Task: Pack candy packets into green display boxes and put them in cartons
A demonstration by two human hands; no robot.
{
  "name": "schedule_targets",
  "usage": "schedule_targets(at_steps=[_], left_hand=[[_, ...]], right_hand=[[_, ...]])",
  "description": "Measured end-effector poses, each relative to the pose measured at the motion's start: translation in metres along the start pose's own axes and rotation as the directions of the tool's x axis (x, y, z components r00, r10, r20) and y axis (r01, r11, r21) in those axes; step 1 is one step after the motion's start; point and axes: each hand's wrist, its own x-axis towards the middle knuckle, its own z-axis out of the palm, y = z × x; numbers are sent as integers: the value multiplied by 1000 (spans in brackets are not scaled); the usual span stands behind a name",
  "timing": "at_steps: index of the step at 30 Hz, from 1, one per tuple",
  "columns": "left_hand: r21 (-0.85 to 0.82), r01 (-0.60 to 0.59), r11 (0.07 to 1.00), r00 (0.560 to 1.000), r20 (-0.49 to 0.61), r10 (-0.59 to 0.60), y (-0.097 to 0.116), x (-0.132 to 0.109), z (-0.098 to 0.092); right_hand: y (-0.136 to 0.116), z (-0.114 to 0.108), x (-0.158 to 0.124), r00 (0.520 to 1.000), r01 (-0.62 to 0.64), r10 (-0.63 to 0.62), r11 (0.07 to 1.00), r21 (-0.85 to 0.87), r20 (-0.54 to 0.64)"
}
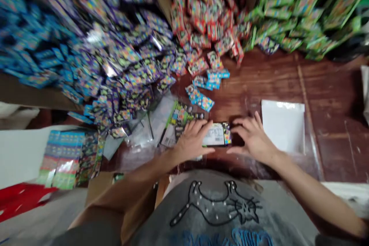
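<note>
A small dark packet with a white label lies on the brown wooden table right in front of me. My left hand rests over its left end, fingers curled onto it. From the right, my right hand meets the packet's edge with bent fingers. Just behind the left hand lies a green and black printed card. The picture is blurred, so the grip itself is unclear.
Heaps of small packets fill the back: blue, purple, red, green. A few blue packets lie loose mid-table. A clear bag sits right of my hands. Stacked packets lie at the left.
</note>
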Motion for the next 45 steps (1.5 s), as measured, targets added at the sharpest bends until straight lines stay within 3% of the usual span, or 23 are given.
schedule_targets(at_steps=[3, 6, 8, 11, 13, 15, 17, 20, 22, 24, 26, 28, 31, 33, 36, 39, 42, 45], left_hand=[[45, -22, 999, 1000, -12, 23, -1, 6, -10], [110, -90, 990, 990, -101, 101, -15, 41, -42], [180, -107, 978, 973, -182, 140, -31, 88, -70], [269, -99, 958, 950, -262, 171, -58, 182, -105], [318, -108, 942, 953, -236, 189, -73, 242, -120], [340, -132, 931, 965, -172, 199, -84, 284, -131], [347, -146, 926, 968, -145, 207, -92, 305, -141], [342, -112, 933, 971, -162, 175, -95, 307, -152], [328, -96, 940, 984, -112, 140, -93, 302, -154], [309, -119, 944, 992, -12, 129, -89, 297, -148], [279, -134, 951, 991, 32, 130, -86, 297, -136], [250, -108, 962, 993, -16, 115, -82, 299, -124], [231, -37, 972, 992, -109, 63, -69, 305, -110], [243, -5, 970, 991, -126, 36, -55, 306, -107], [258, 54, 965, 985, -175, -8, -32, 298, -107], [256, 19, 967, 971, -234, 43, -22, 285, -105], [253, -114, 961, 973, -165, 159, -28, 279, -94], [187, -138, 973, 983, -91, 157, -41, 289, -76]], right_hand=[[5, -11, 6, 998, 63, -63, 997, -53, 0], [44, -45, 29, 983, 5, -24, 994, -111, -179], [87, -77, 54, 946, -120, 60, 977, -175, -318], [156, -122, 100, 881, -387, 255, 874, -294, -399], [193, -143, 129, 824, -526, 366, 778, -343, -433], [219, -156, 153, 805, -572, 402, 721, -390, -436], [235, -164, 167, 817, -566, 411, 705, -427, -404], [248, -171, 167, 848, -529, 428, 731, -432, -314], [245, -173, 154, 855, -513, 414, 764, -391, -313], [229, -171, 134, 835, -503, 361, 808, -306, -415], [199, -163, 106, 778, -465, 316, 871, -160, -543], [161, -149, 74, 749, -396, 378, 914, 90, -543], [105, -120, 25, 793, -352, 536, 791, 500, -290], [77, -100, -4, 829, -411, 553, 702, 582, -81], [53, -75, -38, 852, -472, 520, 711, 521, 62], [41, -57, -58, 872, -459, 486, 779, 427, 51], [30, -46, -67, 902, -410, 430, 883, 229, -42], [15, -38, -68, 916, -399, 396, 916, -45, -68]])
